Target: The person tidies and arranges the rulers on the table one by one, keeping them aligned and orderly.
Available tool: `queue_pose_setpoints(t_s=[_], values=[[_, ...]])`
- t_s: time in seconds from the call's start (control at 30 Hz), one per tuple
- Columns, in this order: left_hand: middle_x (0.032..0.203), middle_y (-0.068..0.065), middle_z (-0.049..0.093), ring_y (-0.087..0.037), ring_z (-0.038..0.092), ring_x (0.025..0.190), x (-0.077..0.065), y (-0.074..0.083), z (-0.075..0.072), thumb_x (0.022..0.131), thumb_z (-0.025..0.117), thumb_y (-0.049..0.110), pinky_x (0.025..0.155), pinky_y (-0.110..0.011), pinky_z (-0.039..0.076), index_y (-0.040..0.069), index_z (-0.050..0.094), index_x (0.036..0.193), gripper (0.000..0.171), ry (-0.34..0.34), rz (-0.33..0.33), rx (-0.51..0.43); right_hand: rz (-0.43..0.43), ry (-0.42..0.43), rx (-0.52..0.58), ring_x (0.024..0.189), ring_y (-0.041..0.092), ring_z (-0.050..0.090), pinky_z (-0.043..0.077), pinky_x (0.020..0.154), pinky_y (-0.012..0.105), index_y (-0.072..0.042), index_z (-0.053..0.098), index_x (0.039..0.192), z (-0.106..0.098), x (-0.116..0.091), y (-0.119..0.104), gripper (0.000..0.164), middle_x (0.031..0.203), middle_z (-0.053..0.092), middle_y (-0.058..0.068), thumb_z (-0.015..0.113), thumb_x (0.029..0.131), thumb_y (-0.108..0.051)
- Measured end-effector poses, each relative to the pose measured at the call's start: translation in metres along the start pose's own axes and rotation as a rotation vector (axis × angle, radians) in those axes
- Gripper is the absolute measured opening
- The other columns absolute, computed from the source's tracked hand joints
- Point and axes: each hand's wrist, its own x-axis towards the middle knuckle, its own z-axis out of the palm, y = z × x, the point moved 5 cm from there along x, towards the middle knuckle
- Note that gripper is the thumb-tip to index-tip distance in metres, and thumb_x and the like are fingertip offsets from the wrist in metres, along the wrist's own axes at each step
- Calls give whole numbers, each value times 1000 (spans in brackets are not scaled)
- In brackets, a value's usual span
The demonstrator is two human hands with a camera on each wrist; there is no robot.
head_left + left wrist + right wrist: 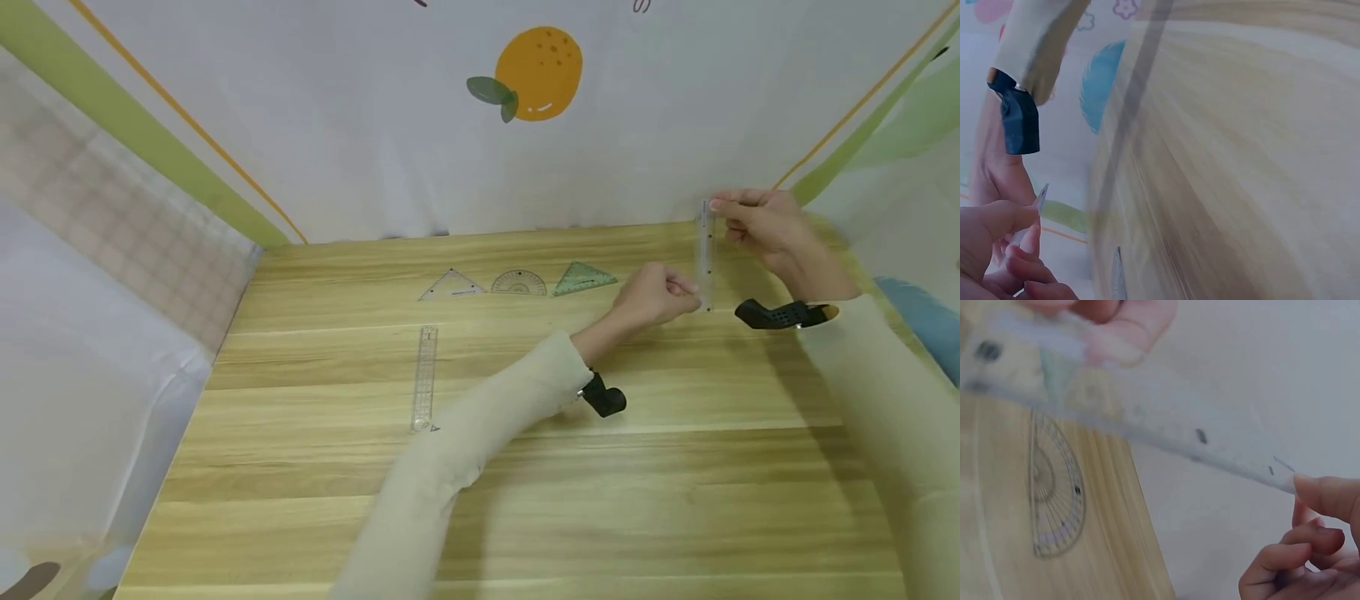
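Note:
A clear straight ruler [705, 258] is held up over the far right of the table, its length running from near to far. My right hand [772, 229] pinches its far end between thumb and fingertips. At the near end, my left hand [652, 296] pinches the ruler. In the right wrist view the ruler [1166, 440] slants across, with the fingers [1322, 500] of the right hand on its lower end. The left wrist view shows only a small tip of the ruler [1041, 197] beyond the left thumb.
Left of the hands lie a green set square [585, 278], a clear protractor [519, 282] and a clear set square [452, 286] in a row. Nearer stands out another clear ruler [424, 375], lying lengthwise. A printed cloth [337, 125] hangs behind the wooden table [300, 500].

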Motion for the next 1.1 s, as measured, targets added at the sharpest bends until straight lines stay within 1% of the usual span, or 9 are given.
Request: queue_pose_setpoints(t_s=[0.07, 0.17, 0.33, 0.43, 0.53, 0.67, 0.83, 0.9, 1.1], values=[[76, 8, 59, -2, 45, 58, -5, -1, -3, 91, 75, 12, 52, -17, 39, 12, 76, 96, 6, -14, 10, -48, -18, -5, 10, 66, 13, 38, 39, 56, 25, 1, 77, 97, 4, -3, 1, 6, 99, 53, 1, 73, 92, 0], [77, 7, 56, -3, 44, 59, -12, -3, -5, 92, 74, 11, 54, -17, 39, 11, 75, 98, 6, -25, 30, -89, -41, 1, 19, 66, 13, 39, 40, 56, 24, 1, 76, 97, 10, -8, 2, 6, 103, 54, 2, 75, 91, 0], [81, 6, 55, -3, 46, 63, -21, -5, -11, 94, 73, 11, 58, -17, 40, 8, 75, 102, 9, -16, 100, -115, -75, 2, 12, 66, 13, 40, 41, 56, 24, 1, 76, 98, 19, -11, 3, 9, 104, 53, 3, 77, 90, -2], [82, 5, 55, -4, 46, 65, -25, -7, -13, 94, 72, 10, 58, -17, 40, 4, 75, 104, 12, -4, 122, -123, -89, -9, 10, 66, 13, 40, 41, 56, 23, 2, 75, 98, 23, -12, 4, 9, 106, 53, 4, 76, 90, -3], [80, 4, 54, -4, 46, 63, -27, -9, -13, 94, 72, 10, 57, -17, 40, 5, 75, 104, 11, -3, 106, -130, -95, -21, 0, 66, 12, 40, 41, 56, 23, 2, 75, 98, 26, -13, 5, 9, 106, 52, 4, 76, 91, -3], [80, 5, 53, -4, 45, 61, -31, -10, -13, 94, 72, 11, 55, -17, 40, 6, 74, 104, 11, -10, 90, -139, -92, -26, -6, 65, 12, 40, 41, 56, 23, 1, 75, 98, 28, -15, 9, 8, 98, 52, 3, 76, 91, -4], [80, 4, 53, -5, 44, 62, -36, -10, -16, 95, 72, 11, 55, -17, 39, 4, 74, 107, 13, -13, 125, -145, -98, -35, 8, 65, 12, 40, 42, 56, 22, 1, 75, 99, 32, -17, 10, 9, 92, 52, 3, 76, 91, -3], [81, 4, 53, -5, 44, 61, -39, -13, -18, 96, 71, 11, 55, -18, 38, 4, 73, 108, 14, -12, 125, -148, -107, -35, 2, 65, 12, 40, 42, 57, 22, 0, 75, 99, 35, -18, 10, 9, 90, 52, 3, 77, 90, -4], [79, 2, 52, -7, 42, 61, -48, -24, -24, 96, 72, 10, 54, -19, 37, 3, 72, 103, 9, -18, 78, -189, -100, -22, -83, 65, 12, 43, 43, 56, 22, -2, 76, 98, 43, -19, 15, 9, 91, 58, 2, 78, 90, -7]])
